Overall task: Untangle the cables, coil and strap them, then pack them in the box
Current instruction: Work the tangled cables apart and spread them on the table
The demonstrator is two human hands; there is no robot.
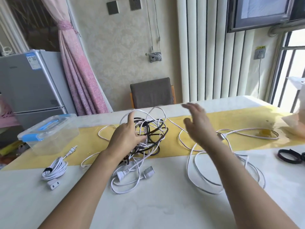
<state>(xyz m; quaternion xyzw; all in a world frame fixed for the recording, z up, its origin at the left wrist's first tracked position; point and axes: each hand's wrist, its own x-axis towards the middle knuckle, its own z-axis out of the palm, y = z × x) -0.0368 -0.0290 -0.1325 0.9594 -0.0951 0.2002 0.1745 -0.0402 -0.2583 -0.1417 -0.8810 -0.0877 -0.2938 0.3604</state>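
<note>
- Tangle of white + dark cables (148, 134) mid-table, dead ahead, a clump w/ no clear long axis.
- Left hand (127, 138) is nearer: fingers pushed into the clump, index raised. Can't tell if pinching a strand.
- Right hand (198, 124) spread, blurred, in the air just right of the tangle, holds nothing.
- Clear box (49, 134), lid on, far left; strapped coil (54, 169) near it.
- White table (148, 212), yellow runner (231, 119); chair (151, 93), fridge (29, 83) behind.

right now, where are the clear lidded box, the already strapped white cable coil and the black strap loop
clear lidded box (54, 142), head view, front wall
strapped white cable coil (56, 167), head view, bundled loops
black strap loop (280, 156), head view, left side of band
</note>
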